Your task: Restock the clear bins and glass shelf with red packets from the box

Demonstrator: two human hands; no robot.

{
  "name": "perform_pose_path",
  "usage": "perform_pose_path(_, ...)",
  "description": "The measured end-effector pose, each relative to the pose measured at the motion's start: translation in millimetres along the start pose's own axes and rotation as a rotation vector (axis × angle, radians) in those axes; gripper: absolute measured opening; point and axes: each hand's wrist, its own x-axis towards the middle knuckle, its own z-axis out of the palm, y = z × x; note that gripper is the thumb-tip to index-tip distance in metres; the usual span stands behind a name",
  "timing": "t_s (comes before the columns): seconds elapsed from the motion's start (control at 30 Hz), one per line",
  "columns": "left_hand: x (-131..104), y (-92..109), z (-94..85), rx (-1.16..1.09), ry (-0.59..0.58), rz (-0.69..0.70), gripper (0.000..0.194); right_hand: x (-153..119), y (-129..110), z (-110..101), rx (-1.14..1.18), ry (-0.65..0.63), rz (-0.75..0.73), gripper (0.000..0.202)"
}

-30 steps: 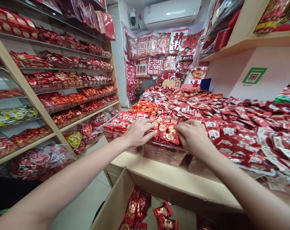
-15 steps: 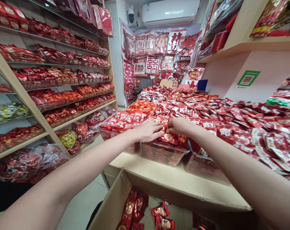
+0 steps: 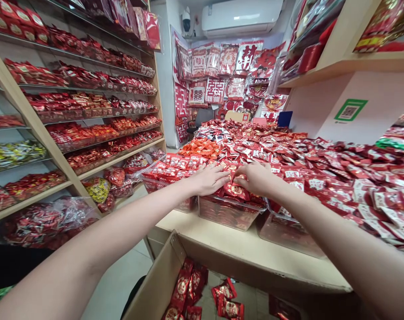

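Note:
Both hands are over a clear plastic bin [image 3: 227, 214] full of red candy packets [image 3: 236, 191]. My left hand [image 3: 210, 178] lies palm down on the packets at the bin's left side, its fingers stretched out to the right. From the right, my right hand [image 3: 255, 178] reaches over the same packets, its fingers bent and thumb apart from them, with nothing seen held. A small gap with packets showing separates the two hands. Below, a cardboard box [image 3: 222, 258] has several red packets [image 3: 230, 307] on its bottom.
Another filled bin [image 3: 168, 173] stands left, and one more [image 3: 288, 233] right, on the pale counter [image 3: 178, 224]. Heaps of red packets [image 3: 338, 178] spread behind them. Stocked shelves [image 3: 118, 153] line the left; a wooden shelf [image 3: 338, 66] overhangs the right.
The view has shifted slightly. My right hand's fingers have loosened, with the thumb now showing apart. My left hand remains flat on the packets.

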Motion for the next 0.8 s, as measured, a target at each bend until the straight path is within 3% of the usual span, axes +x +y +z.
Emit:
perform_pose_path(0.1,-1.5,-1.3,1.1,-0.031,0.101,-0.002,0.048,-15.1,-7.4,5.1,0.025,0.023,-0.076,0.022)
perform_pose_path(0.27,-10.5,-4.9,0.3,-0.035,0.433,0.04,0.039,-25.9,-11.9,21.0,0.066,0.103,-0.121,0.022)
perform_pose_path(0.33,-20.9,-6.4,-1.0,-0.014,0.512,0.034,0.034,-26.5,-11.7,24.4,0.071,0.122,-0.113,0.021)
perform_pose_path(0.47,-48.8,-8.9,-1.8,0.1,0.482,0.064,0.028,-28.6,-14.5,24.4,0.069,0.171,-0.116,0.02)
perform_pose_path(0.57,-63.0,-10.8,-0.9,0.169,0.412,0.056,0.035,-30.5,-19.9,23.1,0.068,0.194,-0.151,0.02)
perform_pose_path(0.8,-58.8,-11.6,-1.7,0.11,0.341,0.065,0.025,-30.3,-28.6,28.4,0.099,0.253,-0.216,0.019)
